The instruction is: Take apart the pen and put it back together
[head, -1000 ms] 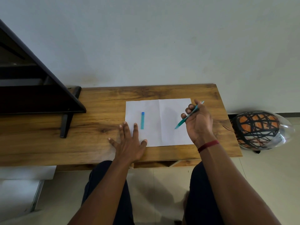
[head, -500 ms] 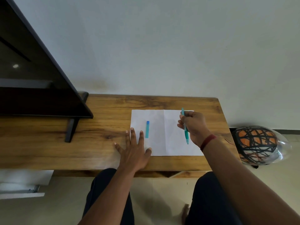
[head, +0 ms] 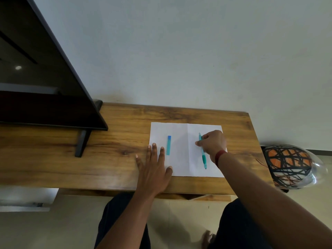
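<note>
A teal pen body lies on the right half of a white sheet of paper, tip pointing toward me. My right hand pinches its upper part with thumb and fingers. The pen's blue-topped cap lies upright on the sheet's left half. My left hand rests flat on the wooden table, fingers spread, its fingertips on the paper's left edge just left of the cap.
A dark flat screen on a black stand fills the table's left side. An orange and black helmet sits on the floor off the table's right end. A white wall runs behind.
My right hand turned the pen from a raised slant to lengthwise and lowered it onto the paper's right half. The left hand and cap stayed put; the camera tilted.
</note>
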